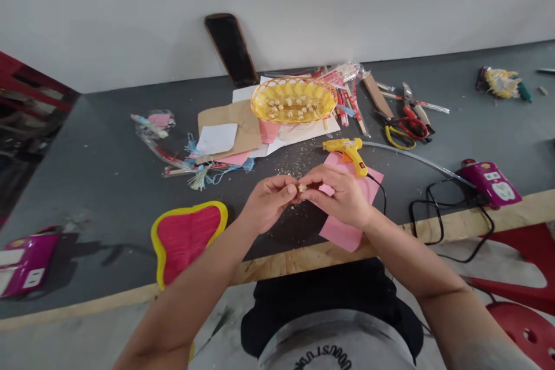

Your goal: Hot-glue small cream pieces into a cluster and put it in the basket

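Note:
Between the fingertips of both hands is a small cream-coloured crumbly piece, much like the pieces in the basket; its exact kind I cannot tell. My left hand pinches it from the left, thumb on top. From the right, my right hand closes thumb and fingers on it. Pale crumbs lie on the dark table below and around the hands. Beyond them stands a yellow woven basket holding several small cream clusters. A yellow glue gun lies on pink paper just past my right hand.
Left of my forearm lies a pink fan-like piece with yellow edging. Scissors, wrapped chopsticks, brown card and tassels spread across the back. Purple power boxes sit at both sides, with black cables at right.

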### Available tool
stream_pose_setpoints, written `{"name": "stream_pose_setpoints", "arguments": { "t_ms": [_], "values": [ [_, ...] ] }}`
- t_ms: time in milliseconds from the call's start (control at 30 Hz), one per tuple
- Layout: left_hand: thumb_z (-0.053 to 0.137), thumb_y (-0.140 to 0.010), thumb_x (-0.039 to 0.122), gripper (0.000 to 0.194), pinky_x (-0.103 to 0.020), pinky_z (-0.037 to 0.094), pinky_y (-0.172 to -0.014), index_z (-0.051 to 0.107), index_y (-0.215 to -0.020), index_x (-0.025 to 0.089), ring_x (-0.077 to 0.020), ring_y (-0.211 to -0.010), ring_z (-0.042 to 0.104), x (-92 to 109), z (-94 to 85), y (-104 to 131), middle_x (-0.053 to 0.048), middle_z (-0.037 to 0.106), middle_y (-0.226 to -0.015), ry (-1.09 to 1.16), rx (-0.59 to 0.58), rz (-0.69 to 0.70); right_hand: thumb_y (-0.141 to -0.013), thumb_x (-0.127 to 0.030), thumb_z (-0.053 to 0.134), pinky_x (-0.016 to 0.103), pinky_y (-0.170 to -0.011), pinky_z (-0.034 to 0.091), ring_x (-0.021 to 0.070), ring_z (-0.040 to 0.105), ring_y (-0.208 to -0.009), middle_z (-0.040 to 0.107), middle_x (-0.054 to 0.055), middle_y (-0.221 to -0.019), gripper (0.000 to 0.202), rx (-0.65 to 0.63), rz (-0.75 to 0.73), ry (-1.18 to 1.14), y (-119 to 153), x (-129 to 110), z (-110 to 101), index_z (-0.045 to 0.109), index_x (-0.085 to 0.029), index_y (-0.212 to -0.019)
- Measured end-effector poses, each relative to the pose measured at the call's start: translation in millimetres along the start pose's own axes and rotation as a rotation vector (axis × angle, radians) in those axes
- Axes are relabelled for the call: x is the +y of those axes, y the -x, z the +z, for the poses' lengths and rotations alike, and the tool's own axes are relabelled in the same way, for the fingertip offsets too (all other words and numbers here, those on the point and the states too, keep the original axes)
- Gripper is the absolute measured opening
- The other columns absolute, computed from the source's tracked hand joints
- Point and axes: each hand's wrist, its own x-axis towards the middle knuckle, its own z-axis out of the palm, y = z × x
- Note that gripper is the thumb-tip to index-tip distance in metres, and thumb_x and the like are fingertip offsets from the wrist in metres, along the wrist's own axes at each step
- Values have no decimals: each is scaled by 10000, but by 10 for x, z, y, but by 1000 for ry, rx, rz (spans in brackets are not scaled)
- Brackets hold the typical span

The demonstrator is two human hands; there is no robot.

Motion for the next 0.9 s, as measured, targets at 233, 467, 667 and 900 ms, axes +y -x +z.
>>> {"name": "stream_pose_setpoints", "arguments": {
  "t_ms": [233, 467, 667, 900],
  "values": [
    [981, -553, 375, 337, -236, 482, -627, 769, -693, 154, -103, -612, 612, -117, -83, -82, -9, 690, -643, 58, 19, -62, -942, -221, 686, 259, -730, 611, 140, 696, -805, 731, 57, -907, 87, -10, -33, 93, 29, 124, 53, 700, -170, -1011],
    [973, -567, 398, 340, -234, 490, -652, 773, -699, 157, -110, -632, 633, -108, -114, -111, -13, 709, -657, 25, 33, -109, -944, -208, 682, 273, -761, 623, 152, 709, -842, 726, 66, -922, 105, -3, -46, 134, 44, 192, 88, 692, -172, -1041],
    [960, -590, 417, 356, -220, 488, -623, 786, -740, 144, -100, -621, 607, -3, -168, -103, -16, 699, -663, -72, -2, -121, -958, -176, 646, 271, -749, 616, 153, 706, -842, 730, 67, -932, 97, -11, -58, 142, 38, 180, 79, 673, -182, -1051],
    [909, -651, 489, 379, -254, 514, -611, 776, -777, 157, -93, -581, 564, 404, -616, -57, -47, 722, -782, -173, 145, 198, -948, -170, 647, 265, -694, 601, 143, 691, -770, 741, 60, -926, 63, -14, -38, 170, 51, 186, 83, 660, -182, -1009]
  ]
}}
